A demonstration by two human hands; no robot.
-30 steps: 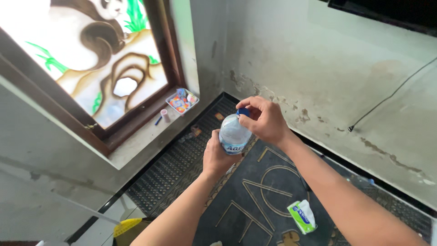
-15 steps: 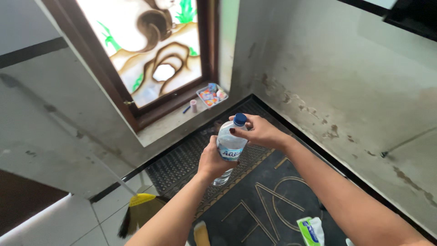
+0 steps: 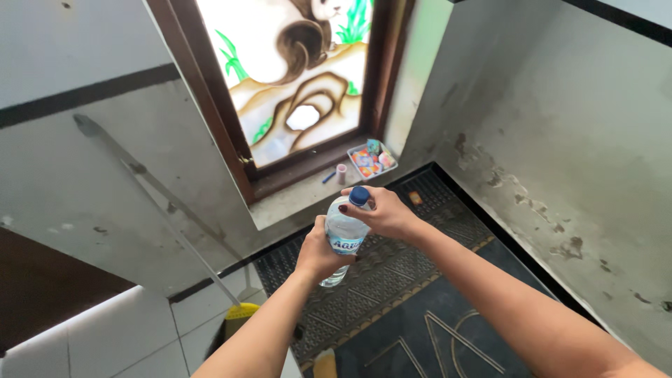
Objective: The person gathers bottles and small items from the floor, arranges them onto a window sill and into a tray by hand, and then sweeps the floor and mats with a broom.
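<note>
Above the dark floor mat (image 3: 420, 308), the left hand (image 3: 316, 253) grips the clear plastic water bottle (image 3: 341, 234) around its lower body, while the right hand (image 3: 381, 214) closes over the neck beside the blue cap (image 3: 359, 195). It looks light, thin-walled and easy to squeeze, so the stiffer neck seems the safest place to hold

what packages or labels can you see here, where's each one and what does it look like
Bottle label: white and blue band round the clear plastic bottle, which the left hand grips, with the right hand by its blue cap.
Tray of packets: small rectangular tray on the window sill, with red, blue and orange contents.
</note>
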